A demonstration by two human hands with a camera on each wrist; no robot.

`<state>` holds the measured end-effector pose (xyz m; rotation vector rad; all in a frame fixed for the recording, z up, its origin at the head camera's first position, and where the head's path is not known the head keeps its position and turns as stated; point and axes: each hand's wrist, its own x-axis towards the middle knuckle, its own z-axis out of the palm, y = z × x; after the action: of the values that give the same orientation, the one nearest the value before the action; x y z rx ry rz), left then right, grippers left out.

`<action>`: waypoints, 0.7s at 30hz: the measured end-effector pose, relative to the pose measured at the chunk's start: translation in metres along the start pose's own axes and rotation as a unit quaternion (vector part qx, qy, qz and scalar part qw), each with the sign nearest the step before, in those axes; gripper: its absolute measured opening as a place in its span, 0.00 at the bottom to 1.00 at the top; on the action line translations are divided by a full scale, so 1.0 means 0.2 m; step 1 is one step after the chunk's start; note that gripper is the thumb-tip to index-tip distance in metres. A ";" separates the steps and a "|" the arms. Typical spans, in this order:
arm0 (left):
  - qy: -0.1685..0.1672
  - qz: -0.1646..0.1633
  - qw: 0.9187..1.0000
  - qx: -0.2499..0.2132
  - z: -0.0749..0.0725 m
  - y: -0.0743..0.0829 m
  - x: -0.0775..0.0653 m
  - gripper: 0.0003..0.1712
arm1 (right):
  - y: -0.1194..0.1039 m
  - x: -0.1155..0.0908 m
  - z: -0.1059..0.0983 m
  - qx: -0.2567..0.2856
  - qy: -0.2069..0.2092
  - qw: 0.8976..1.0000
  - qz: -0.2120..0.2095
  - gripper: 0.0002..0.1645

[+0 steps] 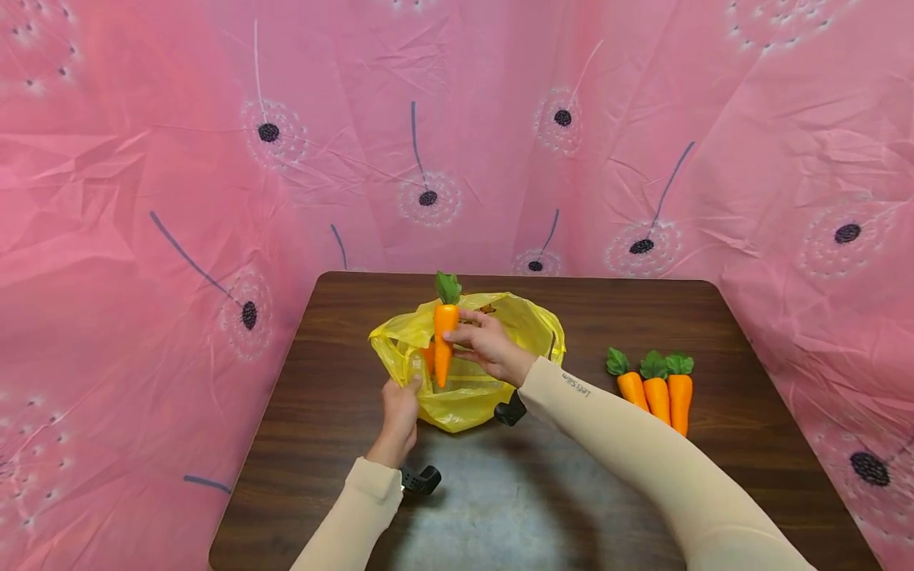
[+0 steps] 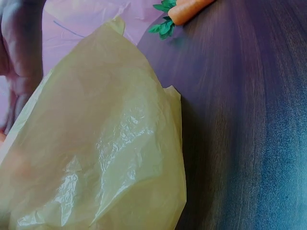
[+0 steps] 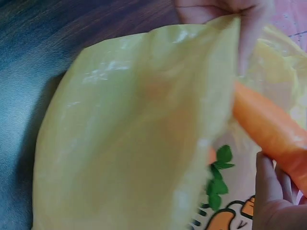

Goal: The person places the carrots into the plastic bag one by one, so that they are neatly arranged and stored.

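A yellow plastic bag (image 1: 457, 408) lies on the table with its mouth spread open. My left hand (image 1: 401, 412) pinches the bag's near left rim, thumb on the inner side. Over the bag's mouth my right hand (image 1: 493, 345) holds a carrot (image 1: 446, 321) between thumb and fingers, green leaves up and orange tip down. In the right wrist view this carrot (image 3: 268, 124) slants past the bag's edge, its tip end hidden behind the plastic. Another orange piece (image 1: 428, 357) shows inside the bag, and green leaves (image 3: 218, 184) appear there in the right wrist view.
Three more carrots (image 1: 657, 396) lie side by side on the right of the brown wooden table (image 1: 300, 476), partly behind my right sleeve. A pink patterned cloth (image 1: 485, 143) hangs behind and beside the table. Each wrist wears a black strap camera (image 1: 421, 480).
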<state>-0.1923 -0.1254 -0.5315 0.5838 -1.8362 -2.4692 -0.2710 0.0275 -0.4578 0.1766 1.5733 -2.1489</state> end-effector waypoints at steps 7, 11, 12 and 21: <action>0.003 0.003 1.000 0.001 -0.01 0.01 0.01 0.24 | 0.09 0.03 -0.02 -0.047 0.031 0.998 0.020 0.33; -0.002 0.006 1.000 -0.004 -0.01 0.02 0.01 0.24 | 0.13 0.04 -0.04 -0.088 0.035 0.995 0.041 0.33; -0.003 0.006 1.000 -0.006 -0.01 0.02 0.01 0.24 | 0.14 0.04 -0.05 -0.097 0.035 0.994 0.045 0.33; -0.009 -0.004 1.000 -0.004 -0.01 0.02 0.02 0.25 | 0.20 0.09 -0.08 -0.154 0.061 0.984 0.071 0.32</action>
<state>-0.1972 -0.1291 -0.5286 0.5726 -1.8331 -2.4937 -0.2716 0.0290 -0.5038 0.3122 1.8798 -1.7899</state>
